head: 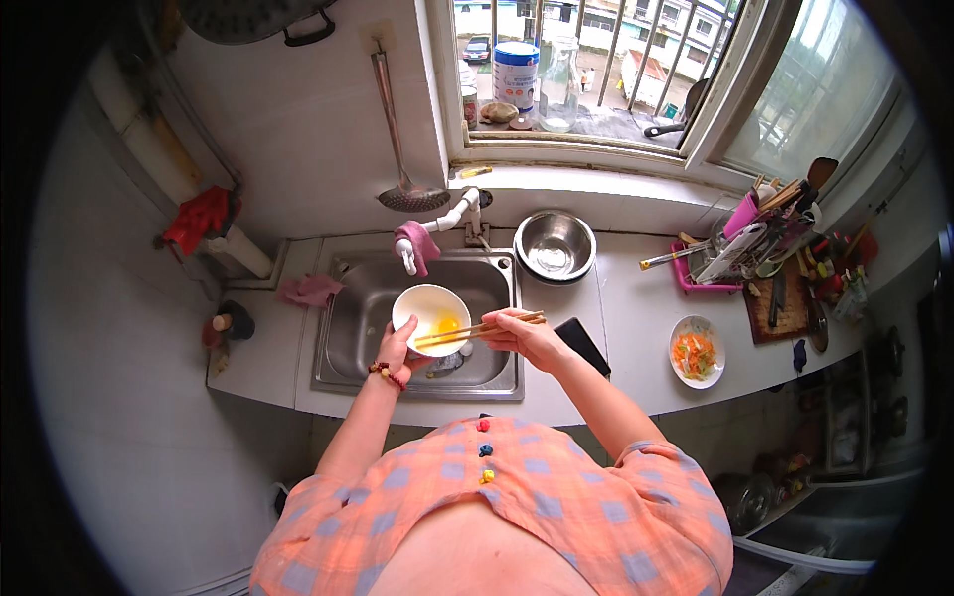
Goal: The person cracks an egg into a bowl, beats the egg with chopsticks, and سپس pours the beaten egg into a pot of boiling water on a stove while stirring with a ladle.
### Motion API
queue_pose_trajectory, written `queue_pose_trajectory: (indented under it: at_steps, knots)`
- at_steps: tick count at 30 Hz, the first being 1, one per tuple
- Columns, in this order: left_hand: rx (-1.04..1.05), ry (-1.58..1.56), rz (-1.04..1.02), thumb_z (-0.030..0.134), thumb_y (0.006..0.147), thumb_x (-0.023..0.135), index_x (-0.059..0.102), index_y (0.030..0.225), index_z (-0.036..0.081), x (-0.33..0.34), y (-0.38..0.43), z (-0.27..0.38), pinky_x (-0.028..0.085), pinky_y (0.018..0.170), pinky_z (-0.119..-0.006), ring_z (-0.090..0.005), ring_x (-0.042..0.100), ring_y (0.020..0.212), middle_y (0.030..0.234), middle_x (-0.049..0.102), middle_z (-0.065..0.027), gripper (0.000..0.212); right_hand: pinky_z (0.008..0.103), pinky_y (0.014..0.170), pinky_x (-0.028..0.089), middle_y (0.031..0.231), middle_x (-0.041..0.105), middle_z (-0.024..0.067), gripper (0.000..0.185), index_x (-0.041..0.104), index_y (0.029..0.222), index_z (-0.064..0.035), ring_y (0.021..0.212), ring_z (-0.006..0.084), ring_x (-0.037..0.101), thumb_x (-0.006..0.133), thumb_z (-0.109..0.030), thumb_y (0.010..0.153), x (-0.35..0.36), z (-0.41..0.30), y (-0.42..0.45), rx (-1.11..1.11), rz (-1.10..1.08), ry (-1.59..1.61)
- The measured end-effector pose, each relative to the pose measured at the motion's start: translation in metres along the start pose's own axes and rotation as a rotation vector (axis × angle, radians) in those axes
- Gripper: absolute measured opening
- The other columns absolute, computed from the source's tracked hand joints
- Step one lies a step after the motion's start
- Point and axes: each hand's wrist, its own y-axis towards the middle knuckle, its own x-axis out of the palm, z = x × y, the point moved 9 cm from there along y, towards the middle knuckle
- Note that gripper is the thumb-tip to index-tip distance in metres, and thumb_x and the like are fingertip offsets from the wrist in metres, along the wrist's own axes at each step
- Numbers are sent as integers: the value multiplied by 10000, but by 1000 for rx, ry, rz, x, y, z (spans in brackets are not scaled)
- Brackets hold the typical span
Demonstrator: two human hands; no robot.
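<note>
My left hand [399, 347] grips a white bowl [406, 305] by its left side, thumb over the rim, above the steel sink [350, 313]. Inside the bowl lies raw egg [447, 325], its yolk yellow against the white wall. A pair of wooden chopsticks [477, 330] is held in my right hand [522, 335], their tips reaching down into the bowl beside the egg. Beneath the bowl, partly hidden by it, a whitish eggshell-like piece [466, 349] and a crumpled grey thing [446, 365] rest in the sink.
Nested metal bowls [555, 246] stand right of the white faucet [451, 217], which has a pink cloth [425, 249] on it. A black phone-like slab [583, 347] lies near my right forearm. Farther right are a plate of shredded vegetables [695, 353], a utensil rack [734, 261] and a cutting board [782, 307].
</note>
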Motion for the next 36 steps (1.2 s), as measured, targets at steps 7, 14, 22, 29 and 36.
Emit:
queue_pose_trajectory:
  at_steps: [7,14,22,29,36]
  knots:
    - [-4,23,18,326,862,600,399,1234,150,-6,-4,2,537,731,-503,-288,597,995,1150,548,-90,458,298,824,514,1038,619,76,235,597,1078,-65,935,153,608,511,-234,939,8,5,-1,39,-82,-39]
    - [-17,44,49,324,854,616,413,1231,150,-13,-12,2,547,719,-499,-266,603,989,1147,553,-82,462,302,844,507,1030,619,71,240,603,1056,-49,969,161,607,529,-240,930,18,-1,-7,30,-96,-74]
    - [-8,16,-18,326,852,620,418,1213,150,-4,-10,3,546,718,-490,-267,609,980,1138,562,-81,450,295,810,526,1011,627,83,223,604,1034,-47,919,168,629,521,-227,932,0,-4,-7,-11,28,0]
    - [-12,21,-26,306,858,610,438,1211,147,8,-22,9,545,719,-481,-252,607,984,1110,579,-75,424,301,815,525,998,630,87,217,604,1033,-41,923,172,627,524,-214,929,6,-10,-12,23,-19,-44]
    - [-4,9,-34,276,857,611,419,1225,141,1,-20,3,537,745,-497,-272,601,992,1147,553,-90,437,295,822,518,1006,636,82,229,596,1061,-42,944,181,626,530,-215,927,5,-11,-14,-105,22,123]
